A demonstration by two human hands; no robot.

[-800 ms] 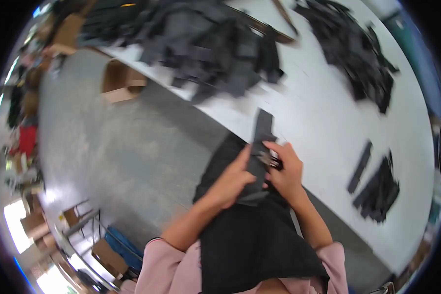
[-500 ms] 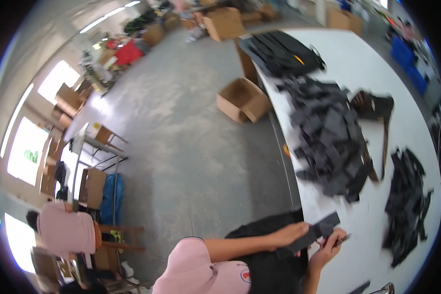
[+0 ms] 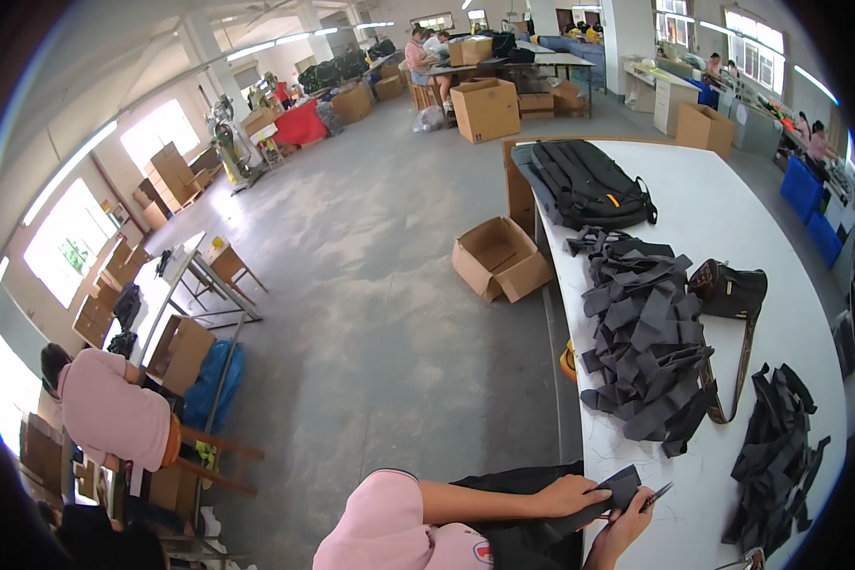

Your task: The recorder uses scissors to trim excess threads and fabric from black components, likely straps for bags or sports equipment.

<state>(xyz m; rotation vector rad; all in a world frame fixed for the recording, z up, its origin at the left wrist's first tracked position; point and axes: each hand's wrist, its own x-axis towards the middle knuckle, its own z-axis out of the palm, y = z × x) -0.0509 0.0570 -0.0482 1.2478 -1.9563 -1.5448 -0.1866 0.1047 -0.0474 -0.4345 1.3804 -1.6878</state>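
My left hand is closed on a dark grey fabric piece at the near edge of the white table. My right hand is wrapped round a small pair of thread snips, whose pointed tip shows past the fingers. It stays close against the fabric, and the snips' handles are mostly hidden by my fingers. Beyond my hands lies a large heap of dark grey fabric pieces. A smaller pile of dark strips lies to the right.
A brown handbag with a strap and a black backpack lie on the white table. An open cardboard box stands on the floor beside it. At left, a person in pink sits by a bench. A metal object shows at the bottom edge.
My view has tilted up, so the table and heaps sit lower in the picture and more of the room shows. Both hands stay together at the fabric piece.
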